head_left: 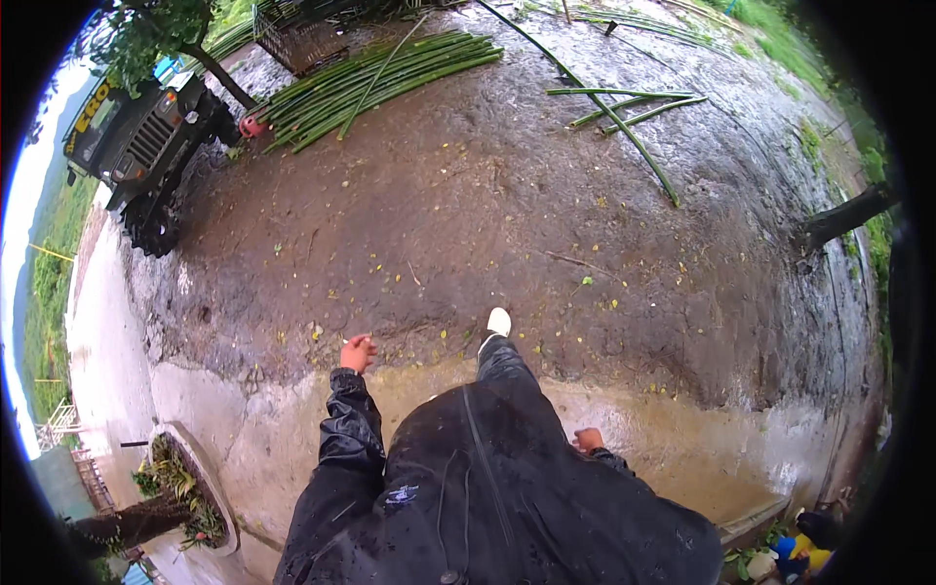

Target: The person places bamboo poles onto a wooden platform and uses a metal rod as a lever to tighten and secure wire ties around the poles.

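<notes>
Jeep up front left, bamboo pile just right of it, poles crossed on the mud further right, planter back left on concrete.

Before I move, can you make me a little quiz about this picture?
1. True or false: the left hand is holding a hammer.
2. What colour is the shoe? A) red B) blue C) whitish
3. Which is closer to the parked vehicle: the big pile of green poles or the few crossed poles?

Key: 1. False, nothing shows in it. 2. C. 3. The big pile.
</notes>
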Available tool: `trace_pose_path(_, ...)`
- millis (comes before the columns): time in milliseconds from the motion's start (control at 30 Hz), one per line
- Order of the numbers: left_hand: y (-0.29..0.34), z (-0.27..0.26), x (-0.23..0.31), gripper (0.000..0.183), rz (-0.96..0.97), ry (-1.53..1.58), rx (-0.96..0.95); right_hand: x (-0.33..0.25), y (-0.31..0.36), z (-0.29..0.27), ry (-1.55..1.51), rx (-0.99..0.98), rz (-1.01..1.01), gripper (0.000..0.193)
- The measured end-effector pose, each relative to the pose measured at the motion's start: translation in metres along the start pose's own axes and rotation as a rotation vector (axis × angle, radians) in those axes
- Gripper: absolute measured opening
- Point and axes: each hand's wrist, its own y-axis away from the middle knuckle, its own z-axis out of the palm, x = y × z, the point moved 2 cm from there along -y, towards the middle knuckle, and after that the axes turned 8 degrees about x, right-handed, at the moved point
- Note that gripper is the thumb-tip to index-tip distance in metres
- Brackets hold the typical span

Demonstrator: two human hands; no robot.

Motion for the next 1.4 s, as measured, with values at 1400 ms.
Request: trace_pose_path(1400, -1.022, 0.743, 0.644, 0.030, -0.172, -1.087, -0.576, 0.410, -1.192, -1.182, -1.086, 0.614, 0.343, 0.038)
